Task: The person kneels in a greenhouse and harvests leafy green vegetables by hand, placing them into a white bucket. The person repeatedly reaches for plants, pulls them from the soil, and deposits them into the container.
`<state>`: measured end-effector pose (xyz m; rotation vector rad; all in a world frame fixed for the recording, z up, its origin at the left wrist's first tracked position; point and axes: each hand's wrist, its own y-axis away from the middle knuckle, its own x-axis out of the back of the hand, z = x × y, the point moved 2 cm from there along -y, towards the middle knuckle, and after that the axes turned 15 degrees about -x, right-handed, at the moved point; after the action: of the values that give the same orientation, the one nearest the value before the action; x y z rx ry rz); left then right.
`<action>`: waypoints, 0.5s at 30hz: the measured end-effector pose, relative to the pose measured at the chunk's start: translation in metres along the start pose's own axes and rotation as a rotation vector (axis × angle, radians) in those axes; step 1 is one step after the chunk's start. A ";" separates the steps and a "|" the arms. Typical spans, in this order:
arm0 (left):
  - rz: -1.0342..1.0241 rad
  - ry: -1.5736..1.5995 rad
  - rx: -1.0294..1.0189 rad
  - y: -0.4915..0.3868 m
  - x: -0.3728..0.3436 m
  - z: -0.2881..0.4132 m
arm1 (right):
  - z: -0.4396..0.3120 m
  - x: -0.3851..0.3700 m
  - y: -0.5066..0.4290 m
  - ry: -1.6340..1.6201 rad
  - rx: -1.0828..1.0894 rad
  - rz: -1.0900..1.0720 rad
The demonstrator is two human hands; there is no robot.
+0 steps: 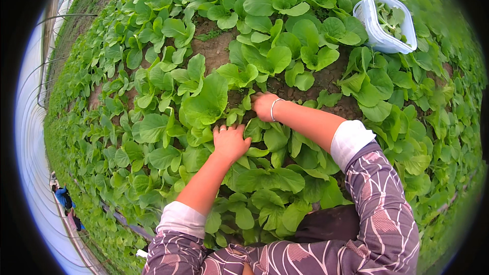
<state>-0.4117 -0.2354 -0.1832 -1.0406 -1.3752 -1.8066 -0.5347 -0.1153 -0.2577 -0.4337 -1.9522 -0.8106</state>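
Note:
Broad-leaved green seedlings (206, 101) grow densely from brown soil (216, 49) before me. My left hand (231, 141), with a ring on one finger, lies palm down with fingers apart against the lower leaves of a large plant; nothing shows in its grasp. My right hand (264, 106), with a silver bangle at the wrist, reaches down to the soil just up and right of the left. Its fingertips are hidden among small leaves (235, 115), so whether it grips a stem does not show.
A white plastic tub (410, 34) holding loose green leaves (391, 19) stands among the plants at the upper right. Two people (63, 196) are far off at the lower left, near the hooped plastic wall (32, 130) of a greenhouse. My dark-clad knee is at the bottom.

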 end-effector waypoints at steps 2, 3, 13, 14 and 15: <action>0.028 0.010 -0.002 0.003 -0.003 0.002 | 0.007 0.012 -0.009 0.103 -0.131 -0.098; 0.033 0.018 -0.008 0.001 -0.002 0.003 | 0.022 0.019 -0.015 0.045 -0.264 -0.112; -0.015 0.113 0.028 -0.003 0.009 0.007 | 0.070 0.035 -0.009 -1.432 -0.766 0.445; -0.002 0.111 0.033 0.000 0.004 0.004 | 0.065 0.034 -0.005 -1.591 -0.757 0.381; 0.018 0.106 0.031 0.002 0.003 0.003 | 0.065 0.031 -0.006 -1.548 -0.751 0.419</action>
<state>-0.4109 -0.2329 -0.1797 -0.9248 -1.3218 -1.7949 -0.5949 -0.0756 -0.2544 -2.3770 -2.5484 -0.9883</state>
